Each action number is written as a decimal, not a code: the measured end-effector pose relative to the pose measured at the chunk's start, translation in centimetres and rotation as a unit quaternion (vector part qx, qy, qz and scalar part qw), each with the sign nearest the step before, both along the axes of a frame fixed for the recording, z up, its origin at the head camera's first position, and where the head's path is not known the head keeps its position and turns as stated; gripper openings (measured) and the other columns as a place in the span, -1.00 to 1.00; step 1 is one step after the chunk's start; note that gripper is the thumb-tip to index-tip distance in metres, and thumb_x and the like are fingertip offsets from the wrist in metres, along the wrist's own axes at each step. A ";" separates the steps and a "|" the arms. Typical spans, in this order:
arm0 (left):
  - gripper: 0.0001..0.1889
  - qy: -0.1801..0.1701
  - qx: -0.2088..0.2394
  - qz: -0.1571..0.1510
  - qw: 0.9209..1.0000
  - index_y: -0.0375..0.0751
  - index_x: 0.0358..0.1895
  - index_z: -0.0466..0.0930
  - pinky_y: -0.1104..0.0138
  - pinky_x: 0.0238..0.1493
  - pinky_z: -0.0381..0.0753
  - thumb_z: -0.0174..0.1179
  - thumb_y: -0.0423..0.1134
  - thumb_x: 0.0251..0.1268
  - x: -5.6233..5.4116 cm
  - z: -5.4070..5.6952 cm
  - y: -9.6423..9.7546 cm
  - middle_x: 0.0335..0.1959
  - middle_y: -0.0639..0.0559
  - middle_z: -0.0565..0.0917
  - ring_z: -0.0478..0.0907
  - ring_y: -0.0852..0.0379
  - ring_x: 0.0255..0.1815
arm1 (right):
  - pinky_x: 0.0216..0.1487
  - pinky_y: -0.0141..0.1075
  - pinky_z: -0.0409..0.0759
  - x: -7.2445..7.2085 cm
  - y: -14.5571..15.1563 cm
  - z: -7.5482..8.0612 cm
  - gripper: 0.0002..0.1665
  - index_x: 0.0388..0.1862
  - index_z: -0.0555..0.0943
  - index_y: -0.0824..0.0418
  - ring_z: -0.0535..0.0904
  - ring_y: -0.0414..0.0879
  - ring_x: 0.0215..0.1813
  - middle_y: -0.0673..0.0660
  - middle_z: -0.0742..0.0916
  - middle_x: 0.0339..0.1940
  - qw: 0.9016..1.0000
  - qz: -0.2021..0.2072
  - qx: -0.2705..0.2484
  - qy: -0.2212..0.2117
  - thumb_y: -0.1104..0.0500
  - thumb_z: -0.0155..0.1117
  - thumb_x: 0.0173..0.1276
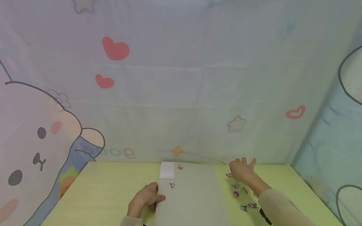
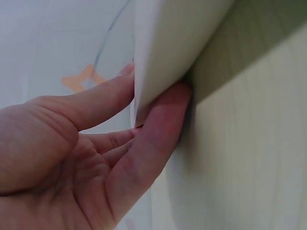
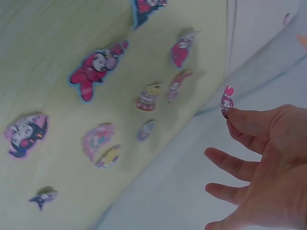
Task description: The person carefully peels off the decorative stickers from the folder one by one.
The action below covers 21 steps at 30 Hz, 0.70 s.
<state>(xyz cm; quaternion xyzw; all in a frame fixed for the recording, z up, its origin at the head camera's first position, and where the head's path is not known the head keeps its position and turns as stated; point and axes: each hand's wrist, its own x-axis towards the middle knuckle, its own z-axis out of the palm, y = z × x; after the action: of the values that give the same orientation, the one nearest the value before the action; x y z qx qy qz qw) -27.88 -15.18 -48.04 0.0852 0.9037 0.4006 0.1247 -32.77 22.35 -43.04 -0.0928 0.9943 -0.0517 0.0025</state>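
Observation:
My left hand (image 1: 145,196) is at the left edge of a large pale sheet (image 1: 195,201) on the table. In the left wrist view its thumb lies on one face and its fingers are under the other, pinching the edge. Two small character stickers, a reddish one (image 1: 180,167) and a dark one (image 1: 172,185), sit on the upper left of the sheet. My right hand (image 3: 273,158) pinches a small pink and white character sticker (image 3: 227,99) between thumb and index finger, its other fingers spread. In the head view that hand is above the table's far right part.
Several loose character stickers (image 1: 236,194) lie on the yellow-green table (image 1: 113,194), right of the sheet. A white rectangle (image 1: 167,170) is at the sheet's top left corner. Behind the table hangs a printed cloth (image 1: 169,94) with hearts and a cartoon animal.

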 end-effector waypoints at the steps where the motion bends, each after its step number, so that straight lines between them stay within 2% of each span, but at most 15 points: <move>1: -0.73 -0.002 0.002 0.001 1.000 -0.39 -0.19 0.42 0.22 -0.43 0.61 0.32 -0.31 0.27 0.0 0.0 0.0 -0.55 -0.09 0.60 0.64 0.02 -0.65 | 0.15 0.59 -0.29 0.0 0.2 -0.2 -0.85 -0.40 0.54 0.16 0.22 0.51 0.26 0.22 0.58 -0.19 1.000 0.000 -0.002 -0.003 0.40 0.20 0.25; 6: -0.75 -0.010 0.009 0.007 1.000 -0.36 -0.23 0.41 0.22 -0.45 0.62 0.31 -0.31 0.28 0.1 0.3 0.1 -0.57 -0.11 0.61 0.65 0.00 -0.63 | 0.13 0.60 -0.29 -0.3 0.7 -1.2 -0.72 -0.53 0.44 0.13 0.19 0.55 0.28 0.23 0.57 -0.21 1.000 -0.007 -0.010 -0.018 0.47 0.13 0.22; 13: -0.74 -0.009 0.008 0.009 1.000 -0.36 -0.20 0.42 0.21 -0.41 0.61 0.31 -0.30 0.28 0.1 0.3 0.1 -0.56 -0.09 0.61 0.65 0.00 -0.62 | 0.12 0.61 -0.26 -1.0 1.2 -2.2 -0.70 -0.56 0.44 0.14 0.20 0.55 0.27 0.24 0.57 -0.22 0.999 -0.018 -0.015 -0.023 0.48 0.14 0.23; 16: -0.72 -0.011 0.018 0.010 1.000 -0.38 -0.18 0.41 0.20 -0.43 0.62 0.32 -0.31 0.26 0.0 0.1 0.0 -0.54 -0.11 0.60 0.65 -0.01 -0.62 | 0.12 0.61 -0.26 -1.3 1.4 -2.5 -0.74 -0.51 0.49 0.15 0.18 0.56 0.28 0.30 0.58 -0.15 0.999 -0.023 -0.022 -0.028 0.49 0.13 0.23; 21: -0.72 -0.011 0.023 0.011 1.000 -0.38 -0.20 0.42 0.23 -0.49 0.62 0.33 -0.32 0.25 -0.1 -0.3 -0.1 -0.54 -0.11 0.59 0.64 0.01 -0.64 | 0.11 0.62 -0.27 -1.6 1.9 -3.3 -0.79 -0.30 0.59 0.20 0.13 0.57 0.30 0.38 0.57 -0.03 0.999 -0.029 -0.030 -0.033 0.47 0.11 0.26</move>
<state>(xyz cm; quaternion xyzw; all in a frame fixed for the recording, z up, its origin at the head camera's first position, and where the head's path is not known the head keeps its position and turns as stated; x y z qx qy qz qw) -28.01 -15.25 -48.38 0.0738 0.8935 0.4239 0.1285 -34.36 24.23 -46.38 -0.0626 0.9939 -0.0848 0.0313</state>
